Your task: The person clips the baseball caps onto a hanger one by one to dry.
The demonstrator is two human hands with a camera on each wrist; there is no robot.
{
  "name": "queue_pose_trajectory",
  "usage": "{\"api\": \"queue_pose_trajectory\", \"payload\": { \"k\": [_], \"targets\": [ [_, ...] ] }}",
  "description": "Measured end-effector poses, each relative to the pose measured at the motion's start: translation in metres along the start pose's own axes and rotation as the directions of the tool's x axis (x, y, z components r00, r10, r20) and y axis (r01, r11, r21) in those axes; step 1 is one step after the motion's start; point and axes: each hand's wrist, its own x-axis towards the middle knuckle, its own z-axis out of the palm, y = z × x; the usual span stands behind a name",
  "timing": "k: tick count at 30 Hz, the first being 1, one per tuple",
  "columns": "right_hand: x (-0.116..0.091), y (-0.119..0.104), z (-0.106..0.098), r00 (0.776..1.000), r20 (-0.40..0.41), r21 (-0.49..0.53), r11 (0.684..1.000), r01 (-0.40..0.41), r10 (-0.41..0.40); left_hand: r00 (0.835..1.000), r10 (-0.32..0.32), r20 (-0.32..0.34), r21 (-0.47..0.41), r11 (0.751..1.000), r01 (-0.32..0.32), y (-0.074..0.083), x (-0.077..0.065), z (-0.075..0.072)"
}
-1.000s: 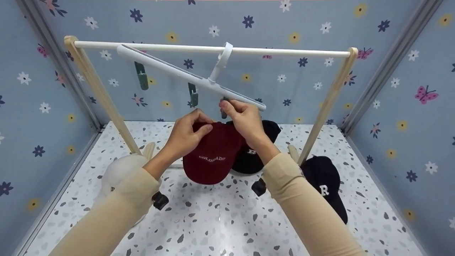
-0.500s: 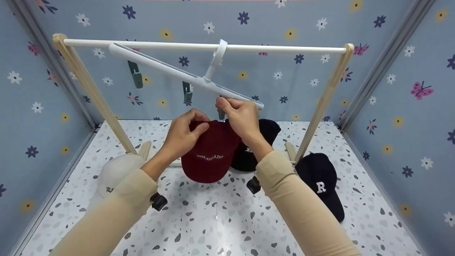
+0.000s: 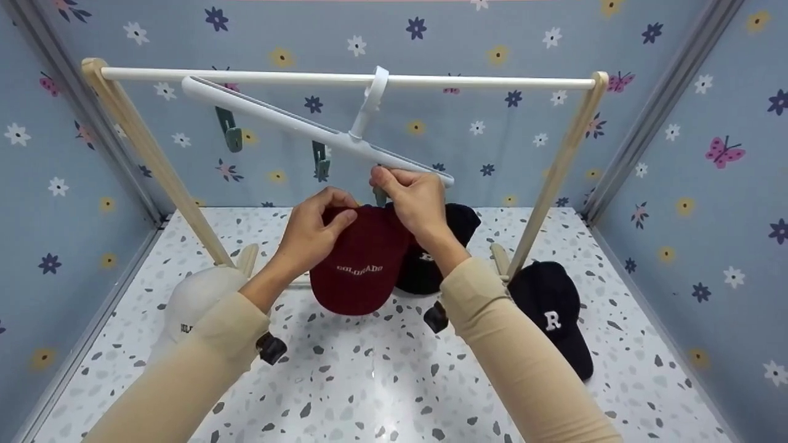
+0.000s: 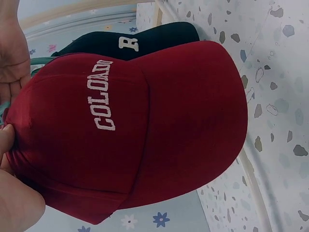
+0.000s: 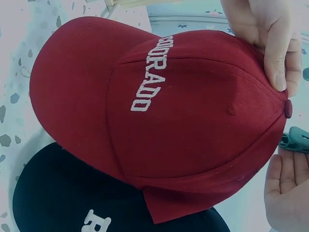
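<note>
My left hand [image 3: 317, 224] pinches the top of a maroon baseball cap [image 3: 357, 258] between thumb and fingers. The cap hangs brim down, its white COLORADO lettering facing me. Beside it, my right hand [image 3: 418, 203] grips a green clip [image 5: 295, 139] under the low right end of a white hanger [image 3: 271, 117]. In the right wrist view the clip's tip is right at the cap's top button [image 5: 288, 109]. Behind the maroon cap hangs a black cap [image 3: 415, 277] with a white R, partly hidden by it and my right hand.
The hanger hooks over a white rail [image 3: 492, 82] on a wooden stand [image 3: 557, 175], tilting down to the right. Two more green clips [image 3: 233, 135] dangle from its left part. A white cap [image 3: 200, 298] lies at left on the speckled floor [image 3: 369, 381], a navy cap [image 3: 551, 314] at right.
The head view shifts slightly, so the scene slides a little left. Both hands keep their holds, with the maroon cap still close to the clip.
</note>
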Motion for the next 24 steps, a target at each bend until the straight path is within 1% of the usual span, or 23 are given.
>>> {"api": "queue_pose_trajectory", "payload": {
  "k": [7,14,21,24],
  "targets": [
    [0.0004,-0.0001,-0.0021,1.0,0.003,0.016,1.0,0.012,-0.012,1.0,0.004,-0.008,-0.02,1.0,-0.004,-0.0007,-0.0015,0.0001],
    [0.0002,0.0012,-0.0031,1.0,-0.018,0.057,0.998,0.008,-0.007,1.0,-0.003,-0.022,-0.028,1.0,0.002,-0.0007,-0.0006,0.0027],
    [-0.0003,0.0011,-0.0017,1.0,-0.019,0.068,0.998,0.002,0.0,0.998,-0.031,-0.049,-0.085,0.996,0.026,-0.0006,0.0003,0.0049],
    [-0.0007,0.0007,-0.0013,1.0,-0.015,0.068,0.998,-0.005,0.006,0.998,-0.041,-0.057,-0.095,0.995,0.036,-0.0007,-0.0001,0.0062]
  ]
}}
